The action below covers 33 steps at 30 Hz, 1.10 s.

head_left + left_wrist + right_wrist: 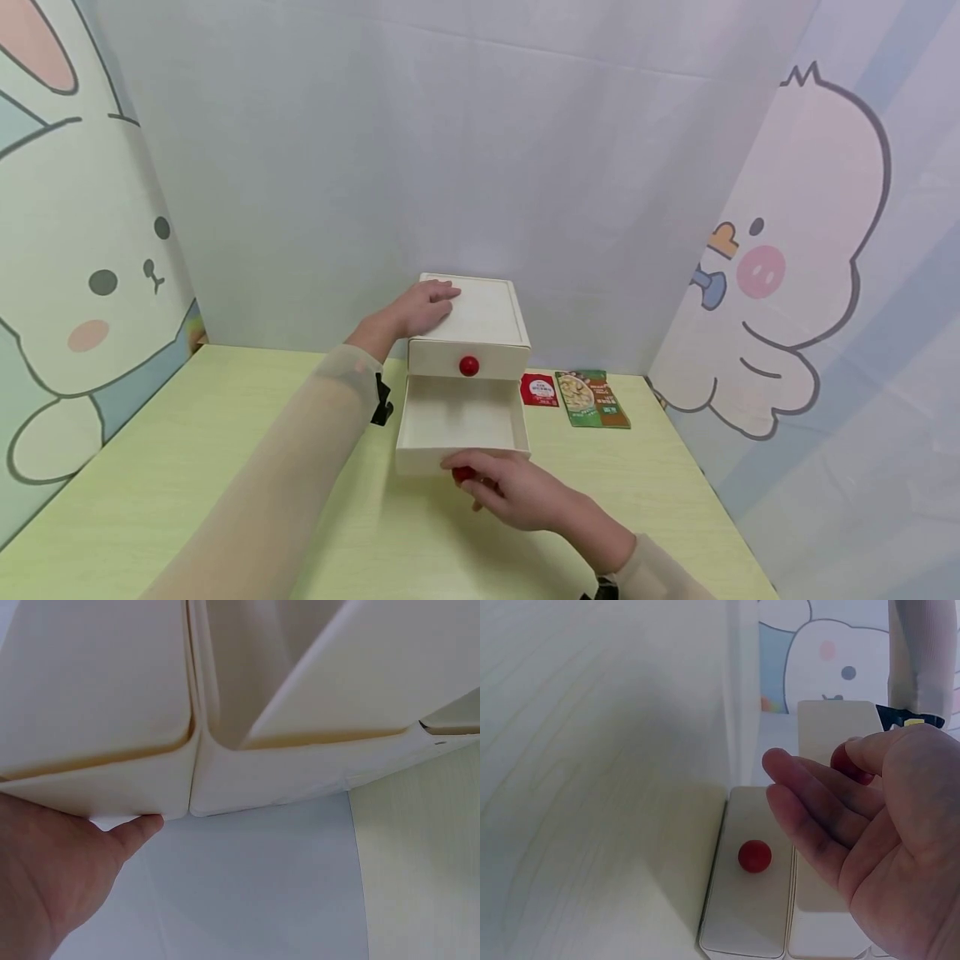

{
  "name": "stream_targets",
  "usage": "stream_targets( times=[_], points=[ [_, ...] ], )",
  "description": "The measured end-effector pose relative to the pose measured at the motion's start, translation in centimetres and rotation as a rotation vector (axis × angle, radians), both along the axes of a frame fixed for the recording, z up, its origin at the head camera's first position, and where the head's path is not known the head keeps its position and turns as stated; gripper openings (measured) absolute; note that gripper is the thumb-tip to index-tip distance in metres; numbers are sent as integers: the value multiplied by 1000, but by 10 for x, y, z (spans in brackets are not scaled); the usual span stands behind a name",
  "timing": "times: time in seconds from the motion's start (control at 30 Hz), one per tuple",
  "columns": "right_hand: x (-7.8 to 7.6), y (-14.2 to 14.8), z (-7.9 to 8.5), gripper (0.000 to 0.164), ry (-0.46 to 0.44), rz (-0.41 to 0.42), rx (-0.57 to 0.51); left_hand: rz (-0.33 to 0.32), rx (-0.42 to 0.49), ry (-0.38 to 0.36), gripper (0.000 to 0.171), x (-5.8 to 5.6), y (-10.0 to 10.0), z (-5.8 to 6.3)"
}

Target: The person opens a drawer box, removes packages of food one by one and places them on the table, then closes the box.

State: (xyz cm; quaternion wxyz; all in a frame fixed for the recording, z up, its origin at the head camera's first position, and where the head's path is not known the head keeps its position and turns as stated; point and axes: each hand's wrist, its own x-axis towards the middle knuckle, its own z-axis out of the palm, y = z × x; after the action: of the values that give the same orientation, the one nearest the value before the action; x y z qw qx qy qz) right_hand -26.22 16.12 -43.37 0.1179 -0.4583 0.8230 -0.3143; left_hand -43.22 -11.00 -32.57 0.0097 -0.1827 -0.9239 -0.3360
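A white drawer box with red knobs stands at the back of the table. My left hand rests on its top near the left edge; in the left wrist view the thumb of the left hand lies along the box's edge. Below the top drawer, another drawer is pulled well out, and its inside looks bare. My right hand pinches that drawer's red knob between thumb and fingers. The right wrist view shows a further closed drawer with its own red knob, beside the tabletop.
Right of the box lie a small red packet and a green and brown food packet on the pale yellow-green table. A grey curtain hangs behind, with cartoon-printed cloth on both sides.
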Motion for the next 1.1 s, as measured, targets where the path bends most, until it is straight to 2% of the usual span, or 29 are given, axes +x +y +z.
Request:
stream_targets(
  times=[0.4, 1.1],
  points=[
    [-12, -6, 0, 37, 49, -13, -5, 6, 1, -14, 57, 2, 0, 1],
    [-36, -12, -1, 38, 54, -62, -11, -3, 0, -5, 57, 1, 0, 2]
  ],
)
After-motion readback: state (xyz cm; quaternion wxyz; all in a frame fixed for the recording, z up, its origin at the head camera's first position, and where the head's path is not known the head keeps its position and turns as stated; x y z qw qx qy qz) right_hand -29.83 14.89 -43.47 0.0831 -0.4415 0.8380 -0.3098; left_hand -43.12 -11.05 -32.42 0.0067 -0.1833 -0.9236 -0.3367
